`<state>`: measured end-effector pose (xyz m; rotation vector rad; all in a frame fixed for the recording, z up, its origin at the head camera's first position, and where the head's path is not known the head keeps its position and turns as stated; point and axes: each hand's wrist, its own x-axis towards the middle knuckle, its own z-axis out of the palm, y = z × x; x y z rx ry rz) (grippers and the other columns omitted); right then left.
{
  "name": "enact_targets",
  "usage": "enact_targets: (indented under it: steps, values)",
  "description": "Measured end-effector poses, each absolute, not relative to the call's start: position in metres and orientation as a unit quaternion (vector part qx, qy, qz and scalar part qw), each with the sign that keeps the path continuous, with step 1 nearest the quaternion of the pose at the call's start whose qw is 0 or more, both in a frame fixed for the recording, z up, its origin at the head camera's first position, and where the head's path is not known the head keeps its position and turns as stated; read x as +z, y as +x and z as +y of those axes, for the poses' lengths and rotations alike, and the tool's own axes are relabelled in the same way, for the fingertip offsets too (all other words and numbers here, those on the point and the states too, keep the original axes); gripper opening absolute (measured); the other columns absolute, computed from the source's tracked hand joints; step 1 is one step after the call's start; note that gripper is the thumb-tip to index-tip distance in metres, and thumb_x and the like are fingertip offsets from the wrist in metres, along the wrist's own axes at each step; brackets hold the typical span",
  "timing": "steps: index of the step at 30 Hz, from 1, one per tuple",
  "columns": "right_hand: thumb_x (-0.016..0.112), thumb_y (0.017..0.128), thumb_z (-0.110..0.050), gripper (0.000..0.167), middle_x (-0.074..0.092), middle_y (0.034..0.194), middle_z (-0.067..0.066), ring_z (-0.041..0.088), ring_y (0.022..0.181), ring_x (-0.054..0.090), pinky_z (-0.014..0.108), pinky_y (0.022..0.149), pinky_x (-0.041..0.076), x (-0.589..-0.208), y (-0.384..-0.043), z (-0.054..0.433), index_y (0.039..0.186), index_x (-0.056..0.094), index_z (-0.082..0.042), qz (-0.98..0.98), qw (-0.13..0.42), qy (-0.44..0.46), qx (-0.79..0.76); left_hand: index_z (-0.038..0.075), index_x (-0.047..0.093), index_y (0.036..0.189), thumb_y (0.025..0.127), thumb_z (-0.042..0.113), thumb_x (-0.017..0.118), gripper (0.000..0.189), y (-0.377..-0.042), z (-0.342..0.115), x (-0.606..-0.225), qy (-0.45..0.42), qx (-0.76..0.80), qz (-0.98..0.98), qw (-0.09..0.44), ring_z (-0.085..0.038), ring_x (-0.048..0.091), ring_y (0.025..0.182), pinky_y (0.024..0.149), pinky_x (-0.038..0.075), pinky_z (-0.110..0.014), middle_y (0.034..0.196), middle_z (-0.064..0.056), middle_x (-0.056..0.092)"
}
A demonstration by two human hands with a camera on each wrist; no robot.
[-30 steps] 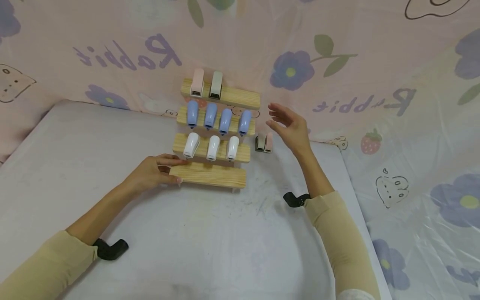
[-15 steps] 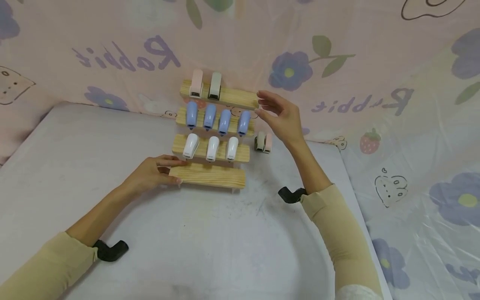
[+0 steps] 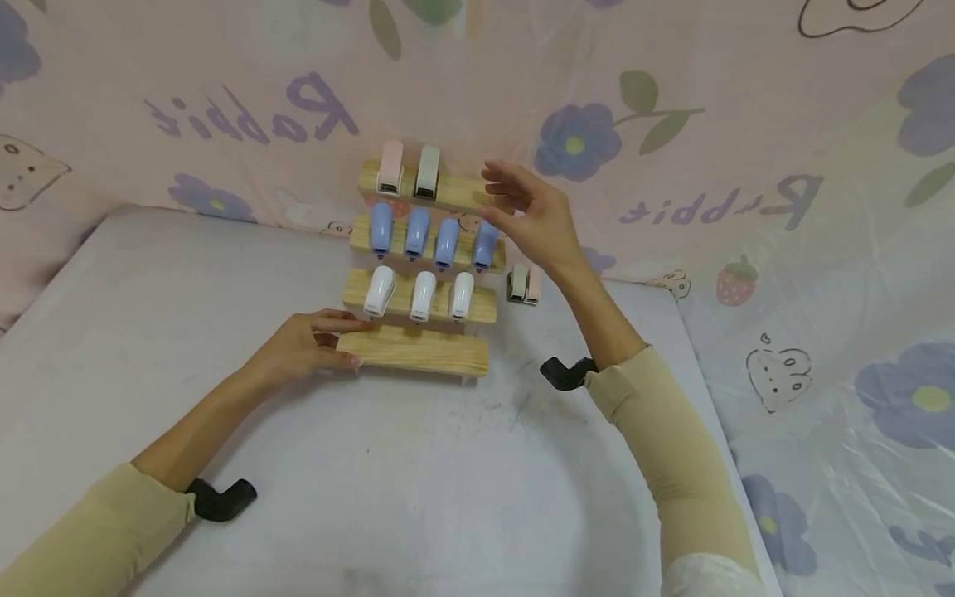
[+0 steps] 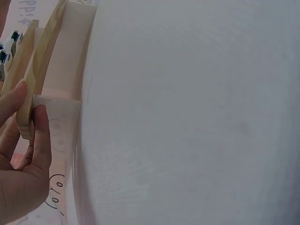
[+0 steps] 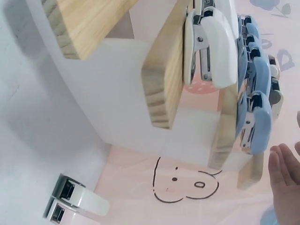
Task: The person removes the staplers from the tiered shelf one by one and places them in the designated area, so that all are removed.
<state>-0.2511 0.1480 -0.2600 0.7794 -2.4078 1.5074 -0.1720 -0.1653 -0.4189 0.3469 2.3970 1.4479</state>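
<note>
A stepped rack with pale wooden shelves stands against the back cloth. My left hand (image 3: pixel 294 348) pinches the left end of its lowest shelf (image 3: pixel 414 350), thumb on top and fingers beneath in the left wrist view. My right hand (image 3: pixel 537 215) hovers at the right end of the top shelf (image 3: pixel 457 190), fingers loosely bent and holding nothing. On that shelf sit a pink stapler (image 3: pixel 390 168) and a grey-green stapler (image 3: pixel 428 172). Below them comes a row of blue staplers (image 3: pixel 417 232), the rightmost partly under my right hand. White staplers (image 3: pixel 423 296) line the shelf beneath.
Right of the rack, a second grey-green stapler (image 3: pixel 517 283) and a second pink stapler (image 3: pixel 533 285) stand side by side on the white table (image 3: pixel 418 481). Printed cloth (image 3: pixel 462 66) hangs behind and to the right. Black curved pieces (image 3: pixel 224 500) stick out at both sleeve cuffs.
My right hand has moved left and slightly up, from beside the rack to the top shelf's right end. My left hand keeps its place on the lowest shelf.
</note>
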Motion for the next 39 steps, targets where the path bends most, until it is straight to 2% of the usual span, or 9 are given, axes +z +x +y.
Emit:
enact_targets:
  steps: [6, 14, 18, 24, 28, 39]
  values:
    - [0.071, 0.088, 0.004, 0.056, 0.058, 0.134, 0.023, 0.03, 0.123, 0.058, 0.034, 0.104, 0.044, -0.256, -0.257, 0.136, 0.14, 0.051, 0.005, -0.822, 0.076, 0.261, 0.5, 0.012, 0.064, 0.135, 0.08, 0.025, 0.085, 0.06, -0.172, -0.166, -0.419, 0.121, 0.514, 0.834, 0.16, -0.04, 0.046, 0.129, 0.105, 0.04, -0.053, 0.151, -0.021, 0.041]
    - [0.072, 0.088, 0.004, 0.057, 0.056, 0.133, 0.029, 0.038, 0.124, 0.055, 0.04, 0.105, 0.043, -0.254, -0.261, 0.126, 0.139, 0.048, 0.011, -0.809, 0.062, 0.284, 0.512, 0.011, 0.064, 0.134, 0.08, 0.026, 0.085, 0.06, -0.174, -0.166, -0.42, 0.126, 0.515, 0.833, 0.157, -0.039, 0.043, 0.133, 0.107, 0.039, -0.052, 0.15, -0.02, 0.042]
    - [0.073, 0.088, 0.002, 0.06, 0.055, 0.135, 0.027, 0.038, 0.124, 0.055, 0.038, 0.106, 0.043, -0.256, -0.267, 0.122, 0.142, 0.047, 0.008, -0.814, 0.05, 0.28, 0.507, 0.011, 0.064, 0.134, 0.079, 0.025, 0.085, 0.06, -0.174, -0.165, -0.42, 0.123, 0.519, 0.831, 0.159, -0.039, 0.043, 0.133, 0.107, 0.039, -0.052, 0.15, -0.02, 0.043]
    - [0.078, 0.086, -0.008, 0.067, 0.057, 0.138, 0.014, 0.024, 0.125, 0.057, 0.028, 0.104, 0.044, -0.272, -0.294, 0.12, 0.145, 0.048, -0.005, -0.819, 0.029, 0.265, 0.508, 0.012, 0.064, 0.134, 0.079, 0.025, 0.085, 0.06, -0.173, -0.164, -0.419, 0.118, 0.521, 0.83, 0.162, -0.038, 0.043, 0.132, 0.106, 0.038, -0.051, 0.15, -0.019, 0.043]
    - [0.079, 0.086, -0.012, 0.07, 0.056, 0.139, 0.013, 0.022, 0.126, 0.056, 0.025, 0.103, 0.044, -0.272, -0.299, 0.118, 0.147, 0.046, -0.007, -0.82, 0.011, 0.26, 0.509, 0.013, 0.064, 0.134, 0.079, 0.025, 0.085, 0.061, -0.174, -0.164, -0.417, 0.114, 0.522, 0.828, 0.167, -0.039, 0.044, 0.131, 0.107, 0.038, -0.052, 0.151, -0.019, 0.041]
    - [0.075, 0.087, -0.006, 0.075, 0.05, 0.145, 0.019, 0.03, 0.132, 0.05, 0.032, 0.106, 0.042, -0.253, -0.294, 0.107, 0.152, 0.037, -0.004, -0.834, -0.038, 0.247, 0.491, 0.01, 0.063, 0.135, 0.08, 0.024, 0.085, 0.061, -0.173, -0.164, -0.415, 0.114, 0.522, 0.827, 0.173, -0.041, 0.043, 0.133, 0.107, 0.038, -0.053, 0.152, -0.021, 0.04]
